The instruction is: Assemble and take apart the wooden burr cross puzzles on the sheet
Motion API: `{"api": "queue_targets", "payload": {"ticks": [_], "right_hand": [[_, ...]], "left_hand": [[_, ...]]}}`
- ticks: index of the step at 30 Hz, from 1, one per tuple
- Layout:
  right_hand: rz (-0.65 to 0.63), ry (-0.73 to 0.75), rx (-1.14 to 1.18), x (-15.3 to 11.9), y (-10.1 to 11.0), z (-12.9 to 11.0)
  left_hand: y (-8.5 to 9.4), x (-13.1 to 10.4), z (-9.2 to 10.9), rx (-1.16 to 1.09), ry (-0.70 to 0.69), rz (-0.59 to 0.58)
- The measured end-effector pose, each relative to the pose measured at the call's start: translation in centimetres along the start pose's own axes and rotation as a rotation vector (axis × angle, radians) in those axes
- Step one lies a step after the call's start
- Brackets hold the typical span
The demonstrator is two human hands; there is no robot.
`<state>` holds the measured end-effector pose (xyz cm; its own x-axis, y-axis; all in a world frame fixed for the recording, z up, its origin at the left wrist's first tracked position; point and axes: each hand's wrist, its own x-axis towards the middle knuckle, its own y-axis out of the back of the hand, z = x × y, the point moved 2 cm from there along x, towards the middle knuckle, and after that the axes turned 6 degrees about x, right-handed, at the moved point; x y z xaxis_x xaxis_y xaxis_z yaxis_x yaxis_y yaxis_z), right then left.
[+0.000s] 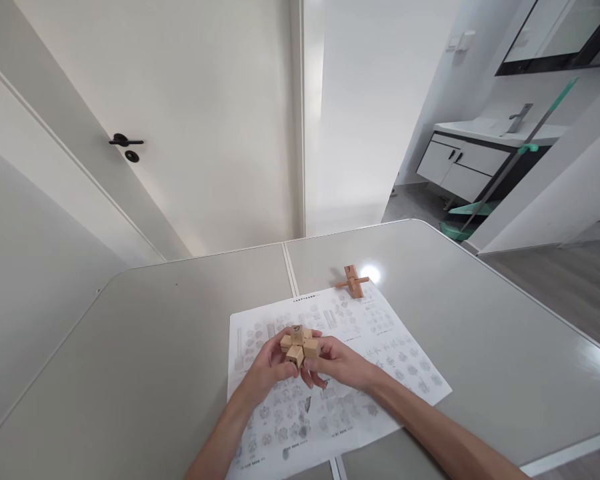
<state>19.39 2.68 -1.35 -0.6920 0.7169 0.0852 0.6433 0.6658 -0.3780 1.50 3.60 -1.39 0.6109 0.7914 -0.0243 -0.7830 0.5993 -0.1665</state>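
A light wooden block puzzle (297, 343) with several square-ended arms is held over a printed sheet (380, 360). My left hand (269, 365) is closed round its left side, thumb near the lower front block. From the right, my right hand (337, 361) grips the same puzzle, its thumb at the front and some fingers curled below. A second, reddish wooden piece (353, 281), shaped like a cross with a thin crossbar, lies at the sheet's top right edge, touched by neither hand.
The grey table (130, 373) has a seam down its middle and a raised pale edge. Beyond it stand a door with a black handle (126, 141) and a white wall. At the back right are a sink cabinet (463, 163) and a green broom and dustpan (457, 231).
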Motion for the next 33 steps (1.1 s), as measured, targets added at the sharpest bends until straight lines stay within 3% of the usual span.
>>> {"api": "queue_targets", "payload": {"ticks": [5, 16, 27, 33], "right_hand": [[0.1, 0.002, -0.007, 0.0, 0.1, 0.5], [0.35, 0.092, -0.031, 0.2, 0.8, 1.2], [0.414, 0.12, -0.076, 0.0, 0.9, 1.6], [0.433, 0.152, -0.048, 0.0, 0.8, 1.3]], "left_hand": [[0.1, 0.1, 0.1, -0.019, -0.054, 0.014], [-0.2, 0.2, 0.6, 0.111, -0.075, 0.212], [0.1, 0.3, 0.3, 0.213, -0.111, 0.241], [0.1, 0.3, -0.1, 0.278, -0.058, 0.264]]}}
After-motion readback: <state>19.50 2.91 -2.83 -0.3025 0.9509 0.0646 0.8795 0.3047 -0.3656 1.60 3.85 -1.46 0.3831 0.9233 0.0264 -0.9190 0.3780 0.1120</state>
